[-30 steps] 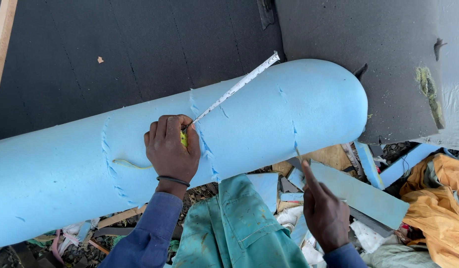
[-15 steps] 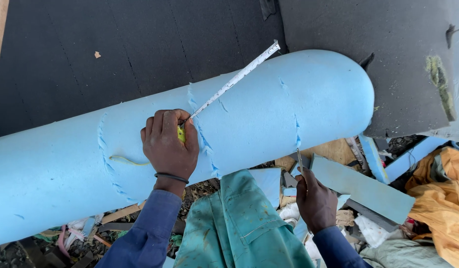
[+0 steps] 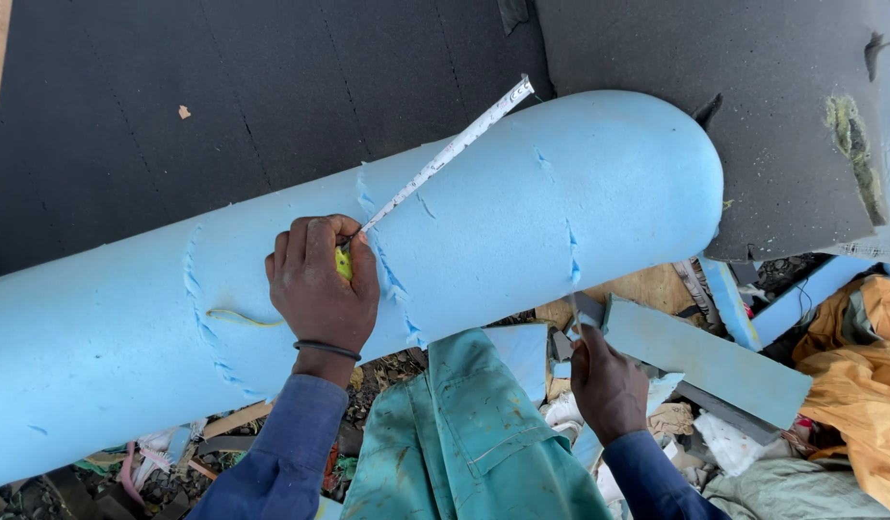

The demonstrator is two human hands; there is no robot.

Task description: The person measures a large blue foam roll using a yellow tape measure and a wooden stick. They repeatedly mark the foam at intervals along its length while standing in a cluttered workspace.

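A yellow tape measure sits in the left hand, the fingers curled tight around its case, which presses on the top of a long light-blue foam roll; the white blade runs out from the hand toward 1 o'clock and ends at the roll's far edge. The roll lies across the view from the 8 o'clock corner up to its rounded end at 2 o'clock, its surface marked with ragged lines of small cuts — one just beside the left hand at 3 o'clock, another at 9 o'clock of it. The right hand is at 4 o'clock of the tape measure, below the roll, closed around a thin blade-like tool whose tip points up at the foam's lower edge; what kind of tool cannot be told. Between the two blue sleeves hangs a teal work garment. At 3 o'clock of the right hand lie flat blue foam offcuts among scraps, with orange cloth at the right edge. Behind the roll, at 12 o'clock, spreads dark sheet material.
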